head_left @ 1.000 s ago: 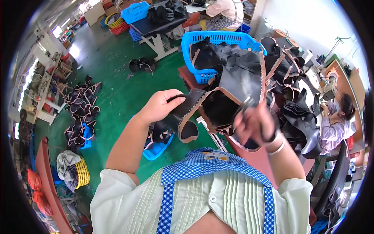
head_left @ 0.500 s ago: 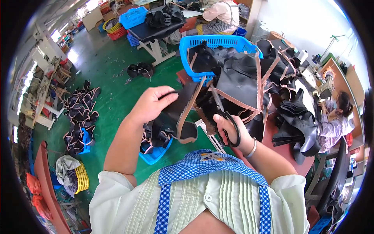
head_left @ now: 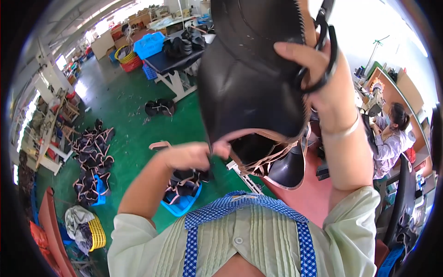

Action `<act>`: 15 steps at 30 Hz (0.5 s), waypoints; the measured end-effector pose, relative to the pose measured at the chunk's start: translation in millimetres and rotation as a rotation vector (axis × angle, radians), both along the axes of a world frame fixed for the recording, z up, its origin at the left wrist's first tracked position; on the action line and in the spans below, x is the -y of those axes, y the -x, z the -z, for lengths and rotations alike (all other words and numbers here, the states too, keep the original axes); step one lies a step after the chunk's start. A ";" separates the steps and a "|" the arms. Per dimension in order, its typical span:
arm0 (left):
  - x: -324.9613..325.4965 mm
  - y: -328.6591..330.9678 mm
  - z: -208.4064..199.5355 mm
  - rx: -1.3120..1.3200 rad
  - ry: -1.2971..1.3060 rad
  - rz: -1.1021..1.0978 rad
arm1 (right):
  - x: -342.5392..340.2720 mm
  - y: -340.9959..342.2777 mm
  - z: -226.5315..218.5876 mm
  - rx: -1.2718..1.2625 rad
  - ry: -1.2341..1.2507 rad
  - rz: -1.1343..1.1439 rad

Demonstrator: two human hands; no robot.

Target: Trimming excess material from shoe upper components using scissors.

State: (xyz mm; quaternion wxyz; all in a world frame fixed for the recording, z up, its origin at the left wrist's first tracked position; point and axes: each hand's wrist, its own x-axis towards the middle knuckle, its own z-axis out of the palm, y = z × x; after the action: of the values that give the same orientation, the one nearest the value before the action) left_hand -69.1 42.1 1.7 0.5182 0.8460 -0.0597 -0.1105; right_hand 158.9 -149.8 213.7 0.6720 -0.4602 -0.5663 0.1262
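Observation:
My right hand (head_left: pixel 336 94) is raised at upper right with the black-handled scissors (head_left: pixel 333 55) looped over its fingers. Its thumb lies on a large black leather-like piece (head_left: pixel 254 92) with brown zigzag-cut edging, held up in front of me. My left hand (head_left: pixel 189 156), blurred, is closed at that piece's lower left corner, its fingertips by the brown hem. More black pieces with brown edging (head_left: pixel 286 171) hang below the raised one, over the red-brown tabletop (head_left: pixel 318 182). The scissor blades run out of view at the top.
On the green floor, a blue basket (head_left: pixel 183 207) holds black pieces; a long pile of edged pieces (head_left: pixel 94 157) lies at left. A yellow basket (head_left: pixel 97 233) stands lower left. A black-topped table (head_left: pixel 177 60) is at the back. A person (head_left: pixel 392 147) sits by a machine at right.
Both hands have shifted: the right rose with the scissors, lifting a large black piece that now blocks the blue basket behind. The left moved down and slightly right.

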 end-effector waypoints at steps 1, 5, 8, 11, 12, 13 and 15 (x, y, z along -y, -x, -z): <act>45.4 -8.0 -30.9 0.044 0.050 -0.029 | -3.5 -23.9 -2.1 -0.069 0.018 0.024; 44.1 7.8 -16.6 -0.101 0.391 -0.284 | -39.2 -118.8 32.2 -0.215 0.288 0.289; 38.2 -13.5 -23.3 0.027 -0.079 -0.328 | -66.1 -171.4 134.7 0.282 0.646 0.891; 47.4 -48.7 -5.3 -0.038 -0.110 -0.439 | -49.5 -204.2 248.8 0.280 1.004 1.097; 45.8 -54.1 7.2 -0.067 0.128 -0.542 | -39.5 -223.1 280.4 0.216 0.866 1.180; 36.9 -50.7 14.8 -0.127 0.258 -0.588 | -39.6 -208.0 283.8 0.207 0.602 1.294; 32.8 -45.8 0.9 -0.105 0.318 -0.562 | -23.9 -208.0 266.2 0.169 0.193 1.241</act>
State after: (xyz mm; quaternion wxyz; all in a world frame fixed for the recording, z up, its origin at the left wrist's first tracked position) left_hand -23.3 9.3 0.8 0.6566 0.7309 0.1862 0.0040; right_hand 366.9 -125.9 -52.5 0.5284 -0.7698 -0.2312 -0.2732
